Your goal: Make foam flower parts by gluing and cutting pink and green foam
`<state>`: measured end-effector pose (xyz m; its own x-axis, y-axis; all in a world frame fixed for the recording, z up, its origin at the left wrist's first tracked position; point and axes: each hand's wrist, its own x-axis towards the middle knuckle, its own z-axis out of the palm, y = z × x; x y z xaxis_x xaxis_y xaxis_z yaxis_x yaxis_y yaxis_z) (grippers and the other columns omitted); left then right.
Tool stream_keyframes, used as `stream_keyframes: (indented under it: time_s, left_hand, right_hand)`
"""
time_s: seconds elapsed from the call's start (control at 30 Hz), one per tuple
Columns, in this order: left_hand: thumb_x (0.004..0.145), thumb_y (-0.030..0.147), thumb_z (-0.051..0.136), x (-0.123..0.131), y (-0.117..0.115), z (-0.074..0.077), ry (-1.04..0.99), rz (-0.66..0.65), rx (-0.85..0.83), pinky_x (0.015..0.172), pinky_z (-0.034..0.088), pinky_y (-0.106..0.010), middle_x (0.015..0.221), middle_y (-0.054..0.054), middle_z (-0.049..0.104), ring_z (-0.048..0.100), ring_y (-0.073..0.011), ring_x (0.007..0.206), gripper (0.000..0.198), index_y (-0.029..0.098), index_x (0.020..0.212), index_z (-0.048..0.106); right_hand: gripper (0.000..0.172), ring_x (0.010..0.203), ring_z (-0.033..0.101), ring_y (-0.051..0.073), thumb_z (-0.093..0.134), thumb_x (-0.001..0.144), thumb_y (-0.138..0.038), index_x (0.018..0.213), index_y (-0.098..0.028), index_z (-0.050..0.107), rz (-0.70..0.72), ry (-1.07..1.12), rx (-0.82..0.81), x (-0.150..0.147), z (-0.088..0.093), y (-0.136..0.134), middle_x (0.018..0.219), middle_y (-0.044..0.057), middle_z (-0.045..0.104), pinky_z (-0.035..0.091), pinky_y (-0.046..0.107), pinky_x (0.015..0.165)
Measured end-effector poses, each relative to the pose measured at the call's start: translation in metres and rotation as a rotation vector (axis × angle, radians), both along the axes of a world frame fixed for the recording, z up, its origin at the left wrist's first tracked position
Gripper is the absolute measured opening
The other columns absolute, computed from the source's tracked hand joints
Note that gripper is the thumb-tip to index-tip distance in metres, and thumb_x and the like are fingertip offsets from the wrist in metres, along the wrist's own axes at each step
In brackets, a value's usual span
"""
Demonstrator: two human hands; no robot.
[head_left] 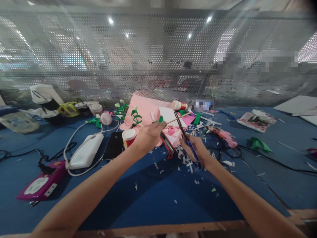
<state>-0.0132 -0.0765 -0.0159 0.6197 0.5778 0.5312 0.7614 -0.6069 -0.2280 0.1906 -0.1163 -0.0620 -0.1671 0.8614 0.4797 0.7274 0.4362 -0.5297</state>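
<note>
My left hand (149,135) is closed around a thin wooden stick (179,118) that points up to the right. A bit of green paper (161,118) shows just beyond its fingers. In my right hand (195,147) is a pair of scissors (181,126) with blue handles, its blades pointing up and to the left. The blades cross the stick in the view; whether they touch it I cannot tell. Pink paper sheets (141,107) lie behind my hands, and a red-and-white paper cup (129,136) stands beside my left wrist.
White paper scraps (190,165) litter the blue table (138,205). A white power bank (86,151), a black phone (113,145) and a magenta box (43,181) lie on the left. To the right are a pink glue gun (226,138) and its black cable. A perforated metal screen (153,49) rises behind.
</note>
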Motion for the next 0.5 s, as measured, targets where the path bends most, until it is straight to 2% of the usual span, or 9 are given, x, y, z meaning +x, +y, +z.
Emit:
stream_keyframes:
  time_s: [0.13,0.23,0.37,0.5]
  left_hand:
    - [0.08,0.002,0.036,0.002,-0.002,-0.003,0.006,0.056,0.018,0.055,0.044,-0.024,0.079,-0.008,0.064,0.062,-0.0173,0.069,0.045,0.013,0.122,0.051]
    - [0.08,0.002,0.038,0.004,-0.004,-0.002,-0.026,0.036,0.02,0.055,0.044,-0.026,0.08,-0.009,0.065,0.062,-0.0176,0.067,0.044,0.011,0.121,0.052]
    - [0.083,0.006,0.039,0.005,-0.004,0.004,-0.173,-0.081,-0.092,0.061,0.047,-0.027,0.081,-0.01,0.067,0.063,-0.0182,0.071,0.032,0.011,0.107,0.06]
    - [0.084,0.008,0.041,0.001,0.001,0.013,-0.331,-0.173,-0.23,0.062,0.047,-0.026,0.077,-0.009,0.069,0.064,-0.0171,0.071,0.028,0.013,0.095,0.066]
  right_hand:
    - [0.016,0.047,0.048,0.013,0.045,0.081,-0.025,0.066,-0.02,0.044,-0.012,-0.008,0.006,0.002,-0.004,0.004,0.053,-0.001,0.05,0.034,0.024,0.051]
    - [0.013,0.045,0.046,0.012,0.045,0.079,-0.022,0.066,-0.021,0.042,-0.027,-0.034,0.004,0.004,-0.005,0.006,0.052,-0.002,0.048,0.032,0.024,0.05]
    - [0.013,0.047,0.044,0.012,0.046,0.077,-0.023,0.065,-0.021,0.042,-0.017,-0.012,0.007,0.007,-0.006,0.008,0.052,-0.003,0.045,0.031,0.025,0.05]
    - [0.013,0.044,0.042,0.01,0.048,0.079,-0.028,0.068,-0.02,0.044,0.066,0.173,-0.166,0.006,-0.007,0.006,0.051,-0.005,0.042,0.031,0.023,0.044]
